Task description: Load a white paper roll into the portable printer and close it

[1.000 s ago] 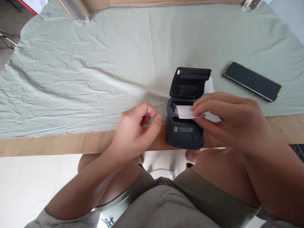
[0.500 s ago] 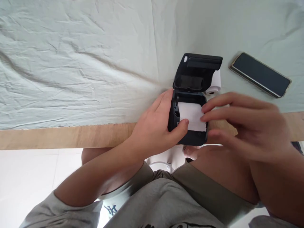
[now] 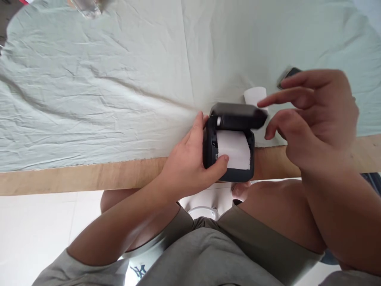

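A small black printer (image 3: 238,174) rests at the table's front edge, its lid (image 3: 235,115) partly raised and blurred. White paper (image 3: 235,149) lies in the compartment, its jagged end toward the front right. My left hand (image 3: 196,159) grips the printer's left side, thumb on the paper. My right hand (image 3: 315,107) is just right of the lid, its fingers apart and curved, with the index fingertip at or very near the lid's right end. Behind the lid stands a white paper roll (image 3: 255,95).
A phone (image 3: 290,75) lies behind my right hand, mostly hidden by it. The pale green cloth (image 3: 133,79) covers the table up to its bare wooden edge (image 3: 89,177). A clear object (image 3: 89,8) is at the far left.
The lid has swung down and forward from upright. My right hand has moved up and back from the paper to the lid's right end. The view has shifted slightly.
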Action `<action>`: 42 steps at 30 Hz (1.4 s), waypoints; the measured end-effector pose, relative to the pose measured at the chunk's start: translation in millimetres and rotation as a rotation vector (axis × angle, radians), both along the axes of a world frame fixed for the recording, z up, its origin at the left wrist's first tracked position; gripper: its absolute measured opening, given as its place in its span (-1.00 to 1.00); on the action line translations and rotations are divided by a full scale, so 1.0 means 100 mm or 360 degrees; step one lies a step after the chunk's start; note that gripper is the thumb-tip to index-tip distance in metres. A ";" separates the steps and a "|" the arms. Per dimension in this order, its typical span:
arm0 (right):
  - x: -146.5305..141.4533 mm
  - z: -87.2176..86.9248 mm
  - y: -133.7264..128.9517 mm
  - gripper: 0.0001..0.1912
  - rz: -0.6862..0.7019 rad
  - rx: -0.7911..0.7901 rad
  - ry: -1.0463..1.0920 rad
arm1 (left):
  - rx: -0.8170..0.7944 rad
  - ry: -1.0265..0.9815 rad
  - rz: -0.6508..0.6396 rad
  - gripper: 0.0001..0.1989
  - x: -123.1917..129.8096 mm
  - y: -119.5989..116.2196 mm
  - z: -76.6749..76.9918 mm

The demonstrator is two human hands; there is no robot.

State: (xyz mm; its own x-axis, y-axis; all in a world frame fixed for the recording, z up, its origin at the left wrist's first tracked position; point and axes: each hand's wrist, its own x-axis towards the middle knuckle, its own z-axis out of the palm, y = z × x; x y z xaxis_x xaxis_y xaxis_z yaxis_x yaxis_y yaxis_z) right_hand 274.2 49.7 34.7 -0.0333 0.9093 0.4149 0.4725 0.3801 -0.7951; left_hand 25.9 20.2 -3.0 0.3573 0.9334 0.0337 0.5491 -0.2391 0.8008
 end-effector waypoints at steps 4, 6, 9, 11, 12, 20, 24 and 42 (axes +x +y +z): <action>0.06 -0.01 -0.02 -0.50 0.0091 -0.0471 -0.0190 | 0.0030 0.0018 0.0003 0.04 0.00 0.00 0.01; 0.06 -0.03 0.01 -0.37 0.0158 -0.0680 -0.0223 | 0.0068 -0.0001 -0.0020 -0.04 0.00 0.01 0.04; 0.05 -0.08 0.05 -0.36 0.0178 -0.0863 -0.0187 | 0.0158 -0.0009 -0.0139 -0.35 0.00 0.02 0.09; 0.04 -0.08 0.06 -0.41 0.0205 -0.0949 -0.0147 | 0.0176 0.0048 -0.0177 -0.44 0.00 0.03 0.13; 0.04 -0.08 0.07 -0.42 0.0225 -0.0971 -0.0137 | 0.0164 0.0077 -0.0174 -0.44 0.01 0.03 0.14; 0.02 -0.07 0.10 -0.48 0.0388 -0.0893 -0.0154 | 0.0018 0.0219 -0.0118 -0.36 0.08 0.02 0.22; 0.04 -0.17 0.07 -0.51 0.0338 -0.0844 -0.0174 | -0.0007 0.0245 -0.0125 -0.08 0.02 -0.01 0.22; -0.04 -0.09 0.02 -0.85 0.0034 -0.0972 -0.0974 | 0.0366 0.0484 -0.0189 0.28 -0.22 -0.11 -0.07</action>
State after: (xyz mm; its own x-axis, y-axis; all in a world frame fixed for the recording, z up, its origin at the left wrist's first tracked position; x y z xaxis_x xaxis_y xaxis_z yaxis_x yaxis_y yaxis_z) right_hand 270.6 51.3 25.9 -0.1110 0.9637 -0.2429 0.8819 -0.0171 -0.4711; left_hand 4.1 9.0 -10.2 0.4883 0.8653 0.1131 0.7107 -0.4695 0.5239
